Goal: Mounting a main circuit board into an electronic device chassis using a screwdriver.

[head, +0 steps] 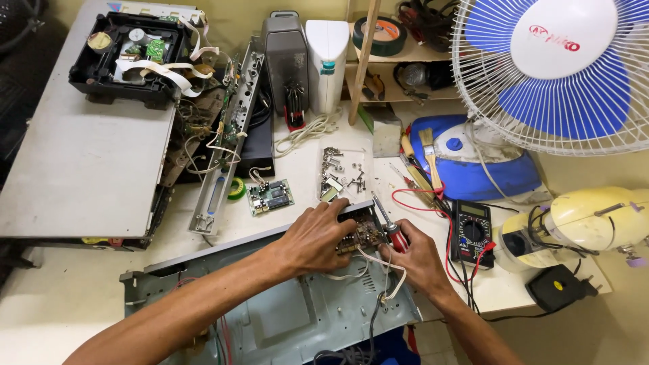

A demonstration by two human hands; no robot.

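Circuit board (362,233) sits at the far right corner of the open grey chassis (297,318) in front of us, brown and crowded with parts. In the head view, our left hand (316,238) lies flat over it, fingers spread and pressing down on the near edge; we judge that this keeps the board from shifting under the tool. It grips nothing that we can see. Our right hand (419,257) is closed around the red handle of a screwdriver (387,222), whose shaft slants up and away to a tip at the board's far edge. Held low on the handle like this, the tool can be turned with the fingers alone. White wires (378,270) loop from the board past the right wrist.

The chassis overhangs the near edge of a pale worktable (81,284). A multimeter (472,233) with red leads lies just right of the screwdriver hand, within easy reach. Loose screws and small metal parts (341,176) are gathered beyond the board, and a small green board (270,196) lies beside them. To the left a grey cover (88,155) carries a black disc drive (128,54), with a long front panel (226,142) slanting alongside. A brush (430,159) rests by a blue fan base (473,162); the fan (554,67) stands at the right against a cream wall, above a cream appliance (588,226). Shelves behind hold tape (380,35) and tools.
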